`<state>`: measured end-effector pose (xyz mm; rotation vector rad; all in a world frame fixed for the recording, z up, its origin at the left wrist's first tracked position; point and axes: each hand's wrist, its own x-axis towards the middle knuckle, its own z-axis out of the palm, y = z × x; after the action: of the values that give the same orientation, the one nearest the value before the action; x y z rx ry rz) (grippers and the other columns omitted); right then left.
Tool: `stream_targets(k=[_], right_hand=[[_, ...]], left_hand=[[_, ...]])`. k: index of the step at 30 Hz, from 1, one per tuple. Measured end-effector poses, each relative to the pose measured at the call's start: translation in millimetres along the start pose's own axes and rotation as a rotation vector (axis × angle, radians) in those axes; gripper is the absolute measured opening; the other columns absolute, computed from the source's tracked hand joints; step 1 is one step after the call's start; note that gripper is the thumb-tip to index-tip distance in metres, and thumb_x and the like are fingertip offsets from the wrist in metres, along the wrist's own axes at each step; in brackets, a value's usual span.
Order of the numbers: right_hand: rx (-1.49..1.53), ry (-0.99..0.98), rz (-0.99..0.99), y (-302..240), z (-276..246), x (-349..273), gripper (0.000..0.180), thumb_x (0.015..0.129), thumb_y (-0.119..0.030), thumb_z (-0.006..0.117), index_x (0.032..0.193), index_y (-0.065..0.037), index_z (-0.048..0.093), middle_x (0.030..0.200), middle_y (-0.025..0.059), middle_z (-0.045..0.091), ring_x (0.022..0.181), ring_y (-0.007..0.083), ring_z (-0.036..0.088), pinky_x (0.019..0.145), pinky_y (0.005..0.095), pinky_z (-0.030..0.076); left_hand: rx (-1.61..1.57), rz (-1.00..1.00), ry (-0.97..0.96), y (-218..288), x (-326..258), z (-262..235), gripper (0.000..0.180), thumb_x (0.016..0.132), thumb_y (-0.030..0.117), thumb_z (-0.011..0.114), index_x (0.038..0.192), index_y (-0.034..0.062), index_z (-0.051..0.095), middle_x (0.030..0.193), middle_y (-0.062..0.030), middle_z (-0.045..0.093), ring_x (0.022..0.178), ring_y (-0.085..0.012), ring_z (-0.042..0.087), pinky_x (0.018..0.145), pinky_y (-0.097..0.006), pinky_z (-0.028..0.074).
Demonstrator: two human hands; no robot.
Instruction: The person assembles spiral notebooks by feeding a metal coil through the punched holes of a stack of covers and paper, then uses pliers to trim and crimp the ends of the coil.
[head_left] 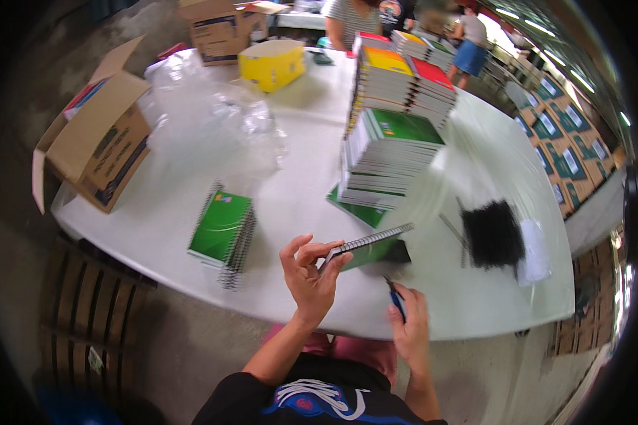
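Observation:
My left hand [313,283] is raised over the near table edge, its thumb and fingers closed on a spiral notebook [373,239]. The notebook is tilted so that its coiled spine faces up. Lower and to the right, my right hand [412,326] grips blue-handled pliers [395,297], their tips pointing up toward the notebook, apart from it. A pile of green spiral notebooks [221,225] lies to the left, coils sticking out. Beyond my hands rises a stack of green-covered books [407,127]. Black binding coils [494,235] are heaped at the right.
Yellow and red books [390,62] are stacked behind the green ones. Clear plastic wrap [205,120] and an open cardboard box [106,142] stand left, a yellow box [271,65] farther back. Other people [469,42] are beyond the table. Cartons [567,142] are piled at right.

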<state>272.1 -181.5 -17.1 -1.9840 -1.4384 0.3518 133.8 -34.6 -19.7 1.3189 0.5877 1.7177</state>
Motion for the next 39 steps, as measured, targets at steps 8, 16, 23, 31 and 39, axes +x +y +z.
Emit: stream_targets(k=[8, 16, 23, 31, 39], right_hand=[[0.250, 0.011, -0.121, -28, 22, 42, 0.049, 0.089, -0.019, 0.060, 0.133, -0.008, 0.043, 0.138, 0.0161, 0.036, 0.128, 0.0309, 0.036, 0.107, 0.0455, 0.027], [1.190, -0.307, -0.120, -142, 91, 154, 0.041, 0.084, 0.000, 0.063, 0.123, 0.000, 0.052, 0.107, 0.0107, 0.060, 0.092, 0.0161, 0.062, 0.074, 0.0282, 0.055], [0.379, -0.140, -0.522, -160, 174, 202, 0.035, 0.083, -0.019, 0.064, 0.116, -0.005, 0.060, 0.101, 0.0122, 0.063, 0.084, 0.0208, 0.061, 0.077, 0.0314, 0.049], [0.946, -0.031, -0.162, -171, 238, 198, 0.029, 0.094, -0.028, 0.052, 0.105, -0.003, 0.063, 0.094, 0.0123, 0.064, 0.091, 0.0254, 0.060, 0.081, 0.0321, 0.046], [0.467, -0.015, -0.344, -179, 193, 182, 0.034, 0.087, -0.023, 0.059, 0.120, -0.016, 0.058, 0.126, 0.0114, 0.047, 0.119, 0.0286, 0.043, 0.097, 0.0469, 0.031]], left_hand=[[-0.291, -0.276, 0.228, 43, 17, -47, 0.039, 0.092, 0.002, 0.053, 0.127, 0.0062, 0.036, 0.109, -0.0163, 0.061, 0.098, -0.0153, 0.059, 0.085, -0.026, 0.047], [0.143, 0.049, 0.345, 66, 43, -117, 0.022, 0.092, -0.002, 0.050, 0.113, 0.0019, 0.047, 0.112, -0.0124, 0.059, 0.097, -0.0127, 0.056, 0.085, -0.025, 0.044], [0.668, -0.112, 0.373, 35, 53, -182, 0.020, 0.092, 0.001, 0.051, 0.111, -0.0005, 0.056, 0.112, -0.0086, 0.059, 0.101, -0.0158, 0.055, 0.089, -0.029, 0.042], [0.250, -0.154, 0.553, -19, 58, -169, 0.027, 0.099, 0.020, 0.044, 0.115, -0.0005, 0.052, 0.110, -0.0090, 0.054, 0.102, -0.0171, 0.050, 0.091, -0.030, 0.040], [0.205, -0.179, 0.638, -17, 63, -165, 0.026, 0.098, 0.020, 0.045, 0.115, 0.0008, 0.047, 0.111, -0.0088, 0.051, 0.106, -0.0186, 0.048, 0.095, -0.031, 0.037]])
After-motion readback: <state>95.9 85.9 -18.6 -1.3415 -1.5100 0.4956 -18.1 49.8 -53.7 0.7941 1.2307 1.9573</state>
